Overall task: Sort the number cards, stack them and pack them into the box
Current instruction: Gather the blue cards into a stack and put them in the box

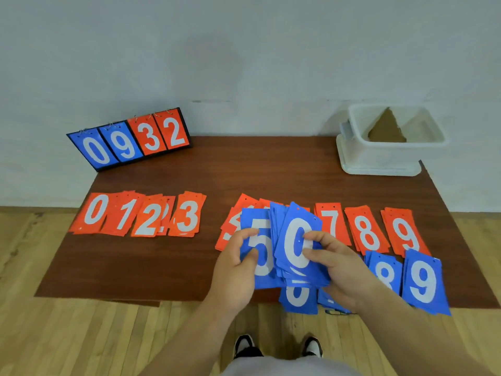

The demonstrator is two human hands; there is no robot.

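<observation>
Head view: your left hand (238, 264) pinches the blue 5 card (261, 241) between thumb and fingers, and your right hand (334, 263) holds the blue stack (295, 240) topped by a 0. Both grips are closed on cards above the near middle of the worktop (162, 261). Along the left side lie red piles 0 to 3 (146, 221); along the right, red piles 7 to 9 (366, 232). Bare surface lies between the 3 pile and your hands, and in a broad band up to the far edge. At the near edge, the blue 9 card (424, 280) overhangs. At the far right corner sits the box (379, 156), open-topped, well apart from your hands. At the far left corner stands the scoreboard (130, 139).
</observation>
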